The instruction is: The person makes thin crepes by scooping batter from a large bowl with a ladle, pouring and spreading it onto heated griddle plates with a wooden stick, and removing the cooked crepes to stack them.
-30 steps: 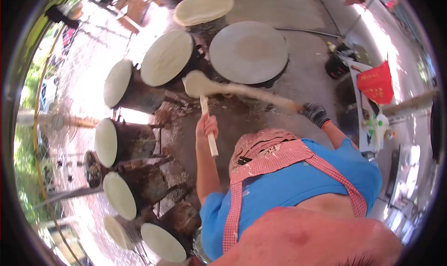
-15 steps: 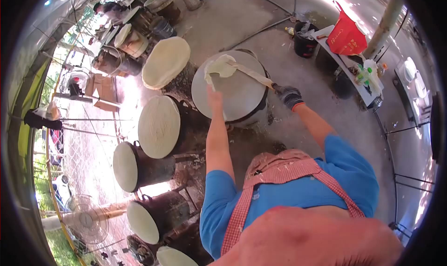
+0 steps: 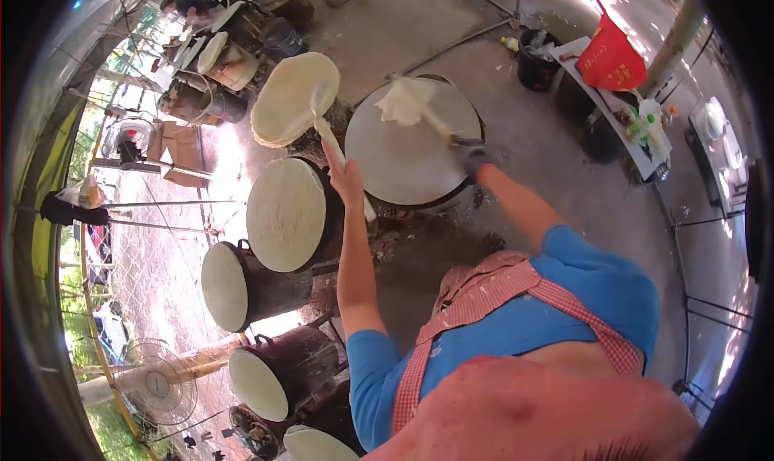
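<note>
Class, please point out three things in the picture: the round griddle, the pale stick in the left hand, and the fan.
Round griddle (image 3: 407,161): head view, bare flat top.
Pale stick (image 3: 330,140): head view, shaft.
Fan (image 3: 160,384): head view, middle of the grille.

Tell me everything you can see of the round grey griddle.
The griddle has a smooth, flat top, grey and perhaps metal, with a darker rim along its right and lower edge. It looks roughly level, right of a pale disc. A doughy-looking mass on a tool in the gloved right hand overlaps its far side; most of the top looks bare. A stick in the left hand overlaps its left edge in view; contact of either is unclear.
</note>
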The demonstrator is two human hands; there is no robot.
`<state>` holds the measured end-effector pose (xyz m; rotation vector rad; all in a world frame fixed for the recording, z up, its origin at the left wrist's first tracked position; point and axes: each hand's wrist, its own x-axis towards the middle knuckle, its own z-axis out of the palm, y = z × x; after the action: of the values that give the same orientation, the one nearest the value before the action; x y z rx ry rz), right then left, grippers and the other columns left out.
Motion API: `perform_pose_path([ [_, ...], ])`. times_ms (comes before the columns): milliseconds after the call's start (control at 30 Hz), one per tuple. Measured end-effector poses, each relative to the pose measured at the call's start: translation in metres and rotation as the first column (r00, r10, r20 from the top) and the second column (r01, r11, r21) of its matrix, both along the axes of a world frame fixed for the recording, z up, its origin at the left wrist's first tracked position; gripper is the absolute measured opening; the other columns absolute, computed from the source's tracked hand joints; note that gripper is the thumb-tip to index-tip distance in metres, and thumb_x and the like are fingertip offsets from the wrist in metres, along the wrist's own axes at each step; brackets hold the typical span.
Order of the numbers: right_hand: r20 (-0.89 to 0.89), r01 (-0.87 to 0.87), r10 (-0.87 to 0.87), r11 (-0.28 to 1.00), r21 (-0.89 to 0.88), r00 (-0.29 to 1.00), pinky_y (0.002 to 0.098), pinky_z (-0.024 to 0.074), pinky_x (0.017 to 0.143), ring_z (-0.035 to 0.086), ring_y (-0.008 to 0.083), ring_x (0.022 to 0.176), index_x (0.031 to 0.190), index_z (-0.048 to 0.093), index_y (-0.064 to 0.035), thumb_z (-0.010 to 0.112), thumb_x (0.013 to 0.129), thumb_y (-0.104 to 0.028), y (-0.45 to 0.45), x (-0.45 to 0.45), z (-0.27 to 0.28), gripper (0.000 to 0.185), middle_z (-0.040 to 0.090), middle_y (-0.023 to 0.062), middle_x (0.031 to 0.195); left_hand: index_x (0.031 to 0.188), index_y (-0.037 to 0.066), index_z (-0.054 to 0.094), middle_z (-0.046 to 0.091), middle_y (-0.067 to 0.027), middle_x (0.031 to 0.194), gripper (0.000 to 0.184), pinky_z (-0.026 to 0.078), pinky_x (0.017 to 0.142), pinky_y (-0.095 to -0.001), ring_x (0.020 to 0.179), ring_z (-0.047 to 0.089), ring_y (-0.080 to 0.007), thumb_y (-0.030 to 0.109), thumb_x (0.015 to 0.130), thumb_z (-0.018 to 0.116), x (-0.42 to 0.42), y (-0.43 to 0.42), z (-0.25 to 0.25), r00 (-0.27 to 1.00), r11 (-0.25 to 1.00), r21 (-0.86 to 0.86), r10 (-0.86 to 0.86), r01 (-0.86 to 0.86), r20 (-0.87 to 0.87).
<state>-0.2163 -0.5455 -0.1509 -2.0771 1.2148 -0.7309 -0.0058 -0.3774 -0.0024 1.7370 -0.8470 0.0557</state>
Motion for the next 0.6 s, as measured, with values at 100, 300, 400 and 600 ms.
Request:
perform_pose_path([
  [100,-0.300,-0.295,0.313,0.950,0.106,0.901,0.0320,0.0414,0.082,0.056,0.0256,0.088,0.108,0.053,-0.0059,0.048,0.077,-0.033,-0.019,0.031,0.017,0.042,0.055,0.0132,0.107,0.132,0.011,0.026,0.039,-0.0138,0.128,0.067,0.039,0.076,-0.0248,0.099,0.049,-0.0177,-0.003,0.069,0.044,-0.026,0.060,-0.038,0.872,0.960,0.242,-0.002,0.138,-0.489],
  [300,0.268,-0.099,-0.096,0.771,0.629,0.959,0.0280,0.0449,0.074,0.055,0.0164,0.088,0.108,0.055,-0.0062,0.046,0.083,-0.024,-0.029,-0.040,0.007,0.032,0.058,0.0084,0.101,0.132,0.019,0.027,0.038,-0.0139,0.128,0.068,0.040,0.080,-0.0273,0.104,0.050,-0.0272,0.000,0.070,0.046,-0.088,0.171,-0.098,0.936,0.924,0.381,0.112,0.025,-0.333],
  [400,0.236,-0.311,0.232,0.865,0.393,0.944,0.0267,0.0436,0.073,0.053,0.0137,0.084,0.109,0.055,-0.0085,0.045,0.084,-0.018,-0.031,-0.001,-0.060,0.029,0.058,0.0083,0.099,0.132,0.021,0.026,0.040,-0.0143,0.127,0.069,0.041,0.079,-0.0273,0.106,0.049,-0.0294,0.000,0.069,0.046,-0.091,0.183,-0.099,0.963,0.952,0.301,0.129,-0.054,-0.237],
  [600,0.158,0.077,-0.287,0.664,0.744,0.945,0.0298,0.0400,0.084,0.051,0.0167,0.091,0.116,0.050,-0.0083,0.049,0.084,-0.020,-0.032,-0.046,0.041,0.035,0.055,0.0045,0.106,0.132,0.025,0.026,0.045,-0.0154,0.120,0.071,0.038,0.085,-0.0306,0.109,0.045,-0.0315,-0.001,0.068,0.046,-0.087,0.197,-0.099,0.952,0.974,0.225,0.044,0.026,-0.302],
])
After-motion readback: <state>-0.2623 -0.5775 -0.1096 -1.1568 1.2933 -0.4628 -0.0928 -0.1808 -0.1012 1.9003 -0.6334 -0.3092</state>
